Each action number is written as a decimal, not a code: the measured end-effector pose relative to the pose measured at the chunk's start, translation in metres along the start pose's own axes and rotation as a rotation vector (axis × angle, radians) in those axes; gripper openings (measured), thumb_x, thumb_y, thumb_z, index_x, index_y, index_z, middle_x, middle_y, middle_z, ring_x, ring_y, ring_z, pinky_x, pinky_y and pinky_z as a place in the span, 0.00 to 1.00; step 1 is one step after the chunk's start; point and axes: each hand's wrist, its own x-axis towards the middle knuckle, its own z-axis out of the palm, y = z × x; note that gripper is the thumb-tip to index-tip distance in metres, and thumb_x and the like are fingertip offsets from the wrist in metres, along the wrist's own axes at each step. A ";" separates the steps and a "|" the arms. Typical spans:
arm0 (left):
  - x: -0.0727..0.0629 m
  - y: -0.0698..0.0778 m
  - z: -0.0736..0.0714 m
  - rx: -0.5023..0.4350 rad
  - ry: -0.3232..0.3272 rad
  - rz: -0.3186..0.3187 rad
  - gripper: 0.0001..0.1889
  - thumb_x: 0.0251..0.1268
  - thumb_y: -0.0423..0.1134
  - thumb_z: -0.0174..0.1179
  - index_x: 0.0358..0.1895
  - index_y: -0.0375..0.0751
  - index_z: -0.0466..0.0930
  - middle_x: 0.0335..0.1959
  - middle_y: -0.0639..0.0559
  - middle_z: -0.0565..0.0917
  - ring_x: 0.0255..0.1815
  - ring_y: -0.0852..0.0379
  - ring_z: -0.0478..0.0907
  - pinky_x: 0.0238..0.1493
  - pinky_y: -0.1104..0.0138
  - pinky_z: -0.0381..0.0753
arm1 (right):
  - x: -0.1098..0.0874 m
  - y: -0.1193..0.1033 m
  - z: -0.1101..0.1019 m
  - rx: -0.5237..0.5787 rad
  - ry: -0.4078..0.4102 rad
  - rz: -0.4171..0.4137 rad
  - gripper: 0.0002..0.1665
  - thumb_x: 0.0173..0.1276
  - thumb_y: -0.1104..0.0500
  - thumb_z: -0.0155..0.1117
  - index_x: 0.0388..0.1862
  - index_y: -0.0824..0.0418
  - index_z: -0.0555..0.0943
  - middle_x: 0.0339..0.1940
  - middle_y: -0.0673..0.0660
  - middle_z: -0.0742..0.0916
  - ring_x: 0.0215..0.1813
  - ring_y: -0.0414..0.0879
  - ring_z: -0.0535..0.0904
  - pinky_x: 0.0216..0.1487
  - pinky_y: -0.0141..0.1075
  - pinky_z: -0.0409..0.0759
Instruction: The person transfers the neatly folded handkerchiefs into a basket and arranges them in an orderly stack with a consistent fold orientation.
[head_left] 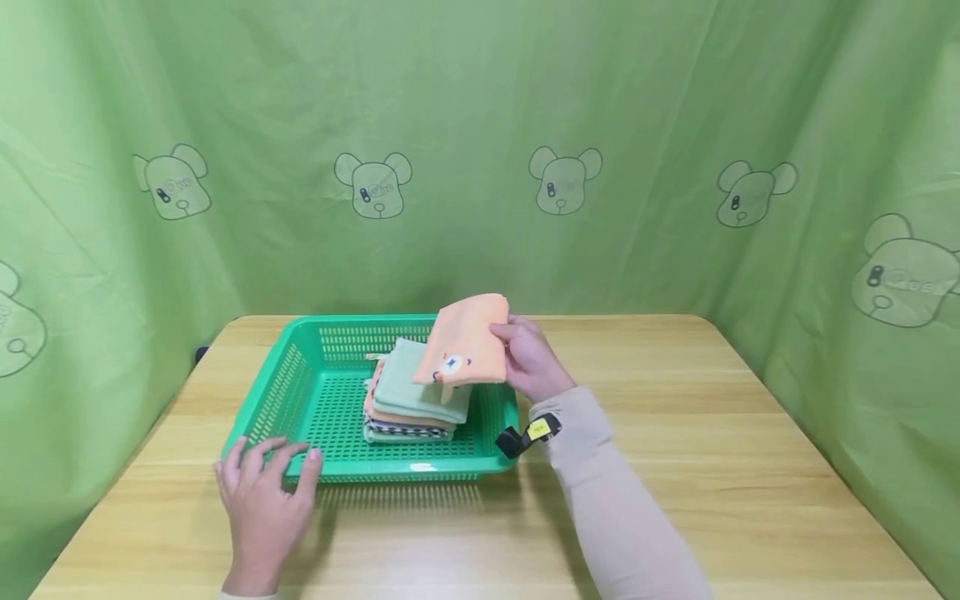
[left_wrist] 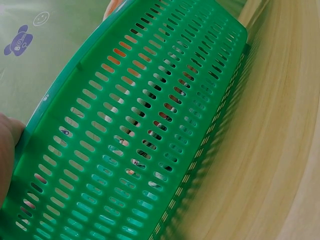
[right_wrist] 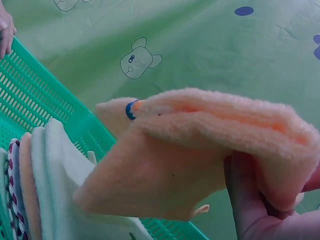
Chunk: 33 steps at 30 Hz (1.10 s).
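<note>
A peach folded towel (head_left: 467, 342) with a small animal face is pinched in my right hand (head_left: 534, 358), raised above the basket's right side. The right wrist view shows the thumb against the towel's (right_wrist: 165, 170) lower layer, its folded edge facing up. Below it, a stack of folded towels (head_left: 408, 392) lies in the green plastic basket (head_left: 408, 468), with light green on top and peach and checked layers beneath. At the basket's near left corner, my left hand (head_left: 266, 492) grips the rim, fingers bent over it. Up close, the slotted wall (left_wrist: 130, 115) fills the left wrist view.
The basket stands on a light wood table (head_left: 675, 467), toward its left side. Green curtains (head_left: 480, 100) with bear-head outlines hang behind and on both sides. A black strap with a yellow label (head_left: 538, 428) circles the right wrist.
</note>
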 end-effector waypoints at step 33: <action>-0.003 0.000 0.000 -0.013 0.014 -0.002 0.14 0.61 0.44 0.62 0.38 0.34 0.84 0.50 0.32 0.78 0.68 0.28 0.53 0.66 0.32 0.29 | 0.026 0.030 0.032 0.212 0.098 0.018 0.33 0.73 0.68 0.41 0.76 0.67 0.50 0.71 0.66 0.68 0.72 0.56 0.63 0.70 0.47 0.63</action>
